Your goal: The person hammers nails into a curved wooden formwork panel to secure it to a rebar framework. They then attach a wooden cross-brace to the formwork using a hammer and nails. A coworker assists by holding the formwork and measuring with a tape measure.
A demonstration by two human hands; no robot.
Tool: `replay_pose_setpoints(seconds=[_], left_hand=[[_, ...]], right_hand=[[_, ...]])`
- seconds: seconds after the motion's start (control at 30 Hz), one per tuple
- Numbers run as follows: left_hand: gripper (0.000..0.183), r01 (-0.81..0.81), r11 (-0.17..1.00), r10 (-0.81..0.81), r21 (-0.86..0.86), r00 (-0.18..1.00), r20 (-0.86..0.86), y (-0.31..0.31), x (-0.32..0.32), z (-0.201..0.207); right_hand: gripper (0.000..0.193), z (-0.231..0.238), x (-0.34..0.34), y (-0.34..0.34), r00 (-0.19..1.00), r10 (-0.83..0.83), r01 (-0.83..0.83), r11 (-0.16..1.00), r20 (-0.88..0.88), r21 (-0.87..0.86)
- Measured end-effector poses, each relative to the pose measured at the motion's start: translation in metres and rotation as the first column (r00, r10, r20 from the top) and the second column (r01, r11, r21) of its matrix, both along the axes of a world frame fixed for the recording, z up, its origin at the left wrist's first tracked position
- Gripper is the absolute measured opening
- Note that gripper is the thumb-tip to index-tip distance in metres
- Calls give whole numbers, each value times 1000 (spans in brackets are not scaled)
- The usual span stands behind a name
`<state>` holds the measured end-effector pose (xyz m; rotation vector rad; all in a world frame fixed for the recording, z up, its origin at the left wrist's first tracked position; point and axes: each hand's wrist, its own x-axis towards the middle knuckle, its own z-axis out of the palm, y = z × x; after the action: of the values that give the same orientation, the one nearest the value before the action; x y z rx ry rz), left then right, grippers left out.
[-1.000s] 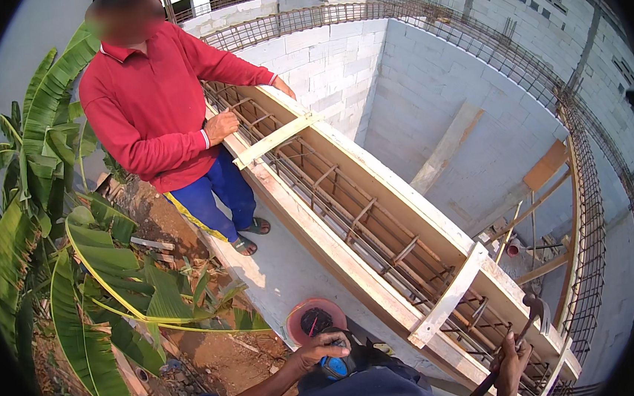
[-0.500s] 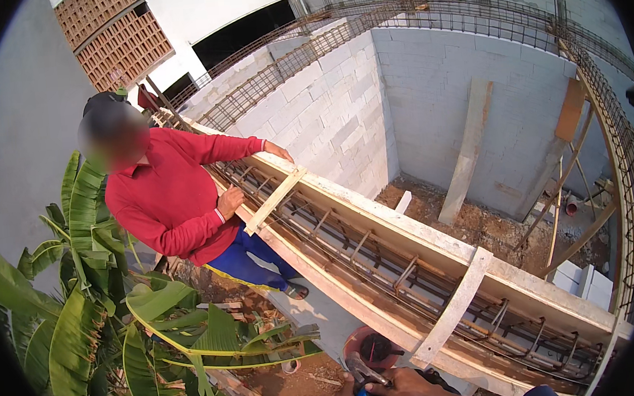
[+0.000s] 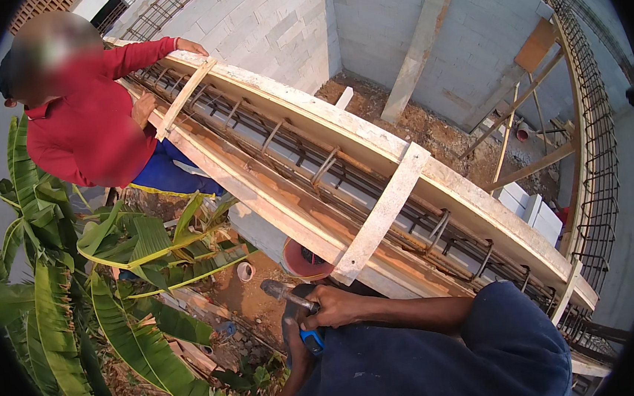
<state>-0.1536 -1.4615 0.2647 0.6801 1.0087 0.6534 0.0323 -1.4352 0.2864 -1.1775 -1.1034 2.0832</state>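
A claw hammer (image 3: 281, 290) with a worn grey metal head is in my right hand (image 3: 334, 306), which is closed round it near the front of my body. Just beside and below, my left hand (image 3: 296, 342) is closed on a blue-and-black object (image 3: 312, 340); its kind is partly hidden by my fingers. Both hands are close together, left of the long timber formwork (image 3: 298, 237). A pale wooden crosspiece (image 3: 384, 215) spans the formwork beyond my right hand, and steel rebar (image 3: 326, 166) runs inside the trough.
A person in a red shirt (image 3: 88, 127) stands at the far left, hands on the formwork near another crosspiece (image 3: 184, 100). A reddish bucket (image 3: 301, 262) sits under the near board. Banana leaves (image 3: 68, 344) fill the left. Beyond the formwork drops a block-walled pit (image 3: 425, 63).
My view has tilted down and shifted right, so my arms and shirt show more. The hammer stays in my right hand. The other person keeps both hands on the formwork.
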Motion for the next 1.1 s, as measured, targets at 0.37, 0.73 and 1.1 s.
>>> replay_pose_setpoints(seconds=[0.37, 0.73, 1.1], left_hand=[[54, 784, 571, -576, 243, 593, -563, 135, -3, 63], [36, 908, 293, -486, 300, 412, -771, 413, -65, 68], [43, 877, 448, -385, 174, 364, -848, 616, -140, 40]], right_hand=[[27, 82, 40, 71, 917, -394, 387, 916, 64, 107], [23, 84, 80, 281, 227, -951, 805, 305, 210, 509], [43, 34, 91, 440, 20, -726, 484, 609, 687, 629]])
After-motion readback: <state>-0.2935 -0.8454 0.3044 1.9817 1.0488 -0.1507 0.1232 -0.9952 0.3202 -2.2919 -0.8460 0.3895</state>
